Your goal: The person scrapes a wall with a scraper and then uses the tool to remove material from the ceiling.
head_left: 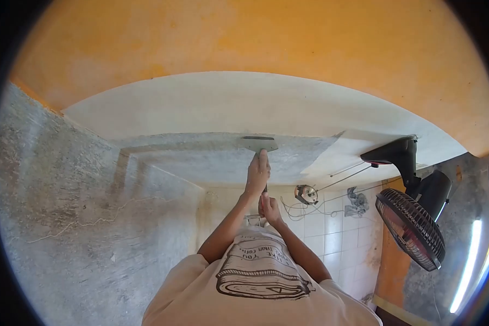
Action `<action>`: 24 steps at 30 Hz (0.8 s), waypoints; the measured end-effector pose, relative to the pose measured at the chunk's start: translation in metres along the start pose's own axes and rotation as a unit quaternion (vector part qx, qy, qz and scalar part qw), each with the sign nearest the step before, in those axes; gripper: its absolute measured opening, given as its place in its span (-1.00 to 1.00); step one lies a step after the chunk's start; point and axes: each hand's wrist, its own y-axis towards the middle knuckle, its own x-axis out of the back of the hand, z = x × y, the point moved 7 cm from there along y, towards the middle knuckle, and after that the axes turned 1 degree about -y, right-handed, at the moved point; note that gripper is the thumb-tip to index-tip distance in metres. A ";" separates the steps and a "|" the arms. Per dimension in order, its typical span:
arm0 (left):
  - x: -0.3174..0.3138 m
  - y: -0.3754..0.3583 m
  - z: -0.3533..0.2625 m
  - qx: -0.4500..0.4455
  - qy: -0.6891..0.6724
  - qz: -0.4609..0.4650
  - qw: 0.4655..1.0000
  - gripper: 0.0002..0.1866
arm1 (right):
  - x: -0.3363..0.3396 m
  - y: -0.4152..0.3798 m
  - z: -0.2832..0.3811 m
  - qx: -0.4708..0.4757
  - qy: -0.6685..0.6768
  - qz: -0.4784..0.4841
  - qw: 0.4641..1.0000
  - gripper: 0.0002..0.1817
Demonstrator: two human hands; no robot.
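A wide scraper (259,143) with a pale green head and a dark blade edge rests against the wall, where bare grey surface meets the white band. My left hand (258,173) is closed around its handle just below the head, with a finger stretched along it toward the head. Lower down, my right hand (269,209) is closed around the dark and red lower end of the handle. The bare grey patch (212,155) spreads to both sides of the blade.
A black wall fan (410,228) juts out at the right. Far below, a round device with cables (306,194) and a crumpled plastic bag (357,201) lie on the tiled floor (334,239). A rough grey wall (81,217) stands at the left. Orange paint (255,38) covers the upper wall.
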 end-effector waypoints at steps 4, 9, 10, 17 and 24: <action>-0.001 0.000 -0.003 0.011 0.029 0.006 1.000 -0.53 | 0.004 0.006 -0.001 -0.012 -0.052 -0.065 0.996 -0.34; -0.011 0.004 -0.050 -0.078 0.065 0.024 0.995 -0.56 | -0.014 0.022 0.032 0.061 -0.011 -0.045 0.997 -0.31; -0.012 0.005 -0.056 -0.092 0.057 0.031 0.994 -0.57 | -0.015 0.026 0.039 0.076 -0.013 -0.041 0.996 -0.27; 0.025 -0.013 0.025 -0.001 0.085 0.079 0.993 -0.52 | 0.011 -0.007 -0.004 0.008 -0.085 -0.090 0.992 -0.33; 0.018 -0.034 0.037 -0.041 0.196 0.229 0.953 -0.51 | 0.035 -0.013 0.028 0.025 -0.156 -0.124 0.980 -0.34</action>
